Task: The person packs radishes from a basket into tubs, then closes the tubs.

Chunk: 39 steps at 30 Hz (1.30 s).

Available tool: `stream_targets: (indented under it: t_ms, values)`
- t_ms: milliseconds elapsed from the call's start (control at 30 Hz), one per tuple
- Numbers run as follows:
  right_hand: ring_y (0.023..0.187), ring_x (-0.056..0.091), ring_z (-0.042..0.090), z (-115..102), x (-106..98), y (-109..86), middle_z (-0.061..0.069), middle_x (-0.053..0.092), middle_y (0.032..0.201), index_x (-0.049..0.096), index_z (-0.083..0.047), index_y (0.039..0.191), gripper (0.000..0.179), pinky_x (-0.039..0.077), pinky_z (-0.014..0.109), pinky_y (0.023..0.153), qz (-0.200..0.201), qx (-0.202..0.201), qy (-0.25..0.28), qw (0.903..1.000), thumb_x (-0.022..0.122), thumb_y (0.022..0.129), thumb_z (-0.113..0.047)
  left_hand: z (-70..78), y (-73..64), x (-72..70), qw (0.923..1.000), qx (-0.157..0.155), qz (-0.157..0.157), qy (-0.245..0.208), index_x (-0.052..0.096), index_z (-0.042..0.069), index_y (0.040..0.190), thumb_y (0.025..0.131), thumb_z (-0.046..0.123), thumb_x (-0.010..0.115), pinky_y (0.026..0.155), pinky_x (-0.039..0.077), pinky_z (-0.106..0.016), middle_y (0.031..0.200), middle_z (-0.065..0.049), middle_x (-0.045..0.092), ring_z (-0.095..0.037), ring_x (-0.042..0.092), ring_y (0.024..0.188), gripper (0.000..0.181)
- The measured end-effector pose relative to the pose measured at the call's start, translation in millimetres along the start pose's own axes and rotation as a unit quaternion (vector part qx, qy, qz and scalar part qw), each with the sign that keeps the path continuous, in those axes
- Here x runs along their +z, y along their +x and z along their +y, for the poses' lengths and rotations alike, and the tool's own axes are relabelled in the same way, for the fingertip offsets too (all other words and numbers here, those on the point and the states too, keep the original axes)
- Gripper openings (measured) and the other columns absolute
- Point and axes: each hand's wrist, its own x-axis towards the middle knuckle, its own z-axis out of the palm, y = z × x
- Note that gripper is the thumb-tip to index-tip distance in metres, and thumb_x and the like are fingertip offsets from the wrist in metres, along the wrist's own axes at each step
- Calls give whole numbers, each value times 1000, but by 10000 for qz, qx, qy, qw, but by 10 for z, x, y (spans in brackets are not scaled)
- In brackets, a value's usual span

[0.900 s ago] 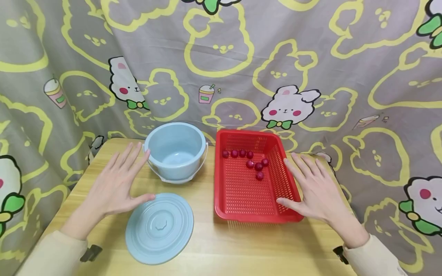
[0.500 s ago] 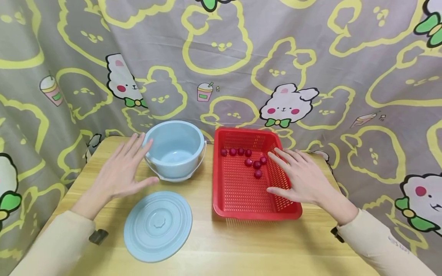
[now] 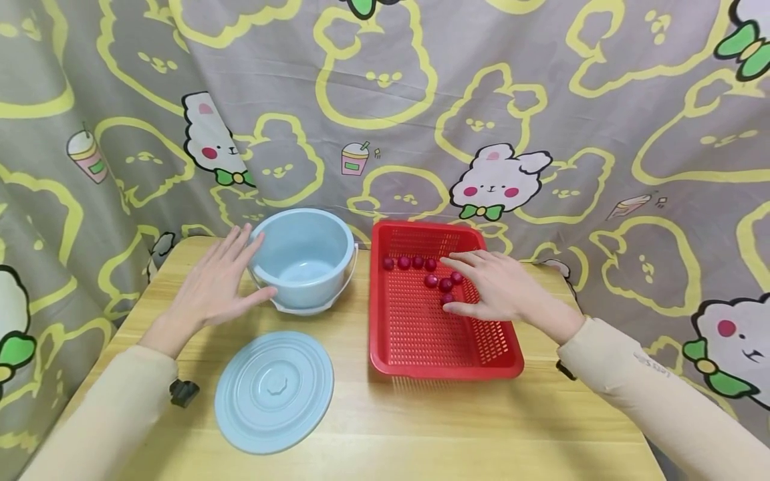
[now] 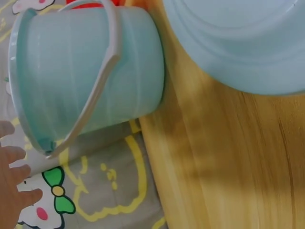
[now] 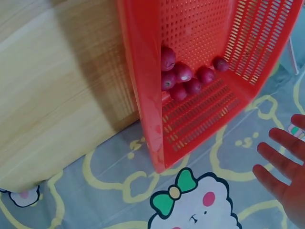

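A light-blue bucket (image 3: 307, 294) with a white handle stands at the back left of the table. My left hand (image 3: 213, 284) is beside its left rim, fingers extended and holding nothing; in the left wrist view only fingers (image 4: 12, 174) show near the bucket (image 4: 90, 62). To the right sits a red perforated plastic basket (image 3: 445, 371) with several small, dark-red round fruits (image 3: 430, 281) towards its back. Over the basket's right side reaches my right hand (image 3: 496, 284), fingers extended, thumb apart, overlapping the fruits in the head view. Nothing is in its grasp.
A round light-blue lid (image 3: 273, 394) lies flat on the wooden table (image 3: 391, 434), in front of the bucket. A patterned grey curtain (image 3: 385, 153) hangs right behind the table and along both sides.
My right hand has moved left, from the basket's right edge to over its inside near the fruits. My left hand has shifted slightly forward and right, closer to the bucket.
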Motion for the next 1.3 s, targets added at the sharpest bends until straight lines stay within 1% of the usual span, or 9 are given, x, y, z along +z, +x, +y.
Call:
stream_targets:
  t_ms: [133,267,433,600,733,867,967,1067,1300]
  values:
    - [135,64,36,53,47,130,11,65,148,58,-18,152,83,57,57,103,-262,32,167,9995,72,87,-69,-37,41,31,9998,-128,-120,-111,15,13,171,97,65,60,133,17,-64,179,-14,4,-43,11,166,102]
    - [130,67,35,116,117,240,10,67,145,60,-19,150,78,59,56,102,-596,108,317,9977,73,89,-65,-60,80,62,9994,-210,-181,-199,15,12,171,97,65,60,133,17,-64,179,-15,5,-43,11,166,101]
    - [129,67,36,190,234,343,13,69,142,64,-18,146,71,58,58,104,-991,200,527,9935,75,90,-59,-66,120,89,9991,-239,-272,-238,15,10,170,99,66,57,131,18,-67,178,-19,5,-46,12,165,100]
    - [130,67,35,257,357,421,14,69,142,67,-16,143,66,57,59,105,-1206,319,627,9902,76,90,-55,-83,132,117,9990,-212,-309,-259,14,9,170,100,66,55,130,19,-69,177,-23,6,-50,13,163,99]
    - [128,68,34,305,441,459,14,69,143,67,-16,143,65,57,58,105,-1429,465,727,9860,76,91,-53,-89,134,143,9989,-226,-320,-246,15,9,170,100,66,54,131,19,-67,178,-22,4,-48,12,164,99]
    - [118,69,28,344,529,480,12,71,140,65,-14,145,66,58,53,102,-1724,658,891,9788,78,92,-50,-86,134,161,9989,-231,-339,-236,15,8,170,101,66,54,131,17,-67,178,-21,3,-48,12,164,98]
    - [107,69,24,373,599,487,9,75,131,67,-14,143,63,59,50,98,-1855,697,940,9757,78,92,-48,-88,141,167,9988,-252,-366,-213,15,9,170,101,66,53,132,16,-66,178,-20,2,-47,11,165,97]
    - [101,69,22,395,660,488,6,78,122,71,-14,137,54,59,50,97,-1897,594,993,9750,79,93,-44,-92,148,167,9985,-307,-420,-175,14,11,170,101,66,53,133,13,-65,179,-18,1,-46,9,165,97]
    - [105,73,22,407,797,456,3,79,119,75,-16,128,40,60,51,100,-2067,508,934,9726,79,94,-38,-82,147,159,9982,-365,-466,-64,15,10,170,101,67,53,134,13,-64,179,-18,1,-46,10,165,98]
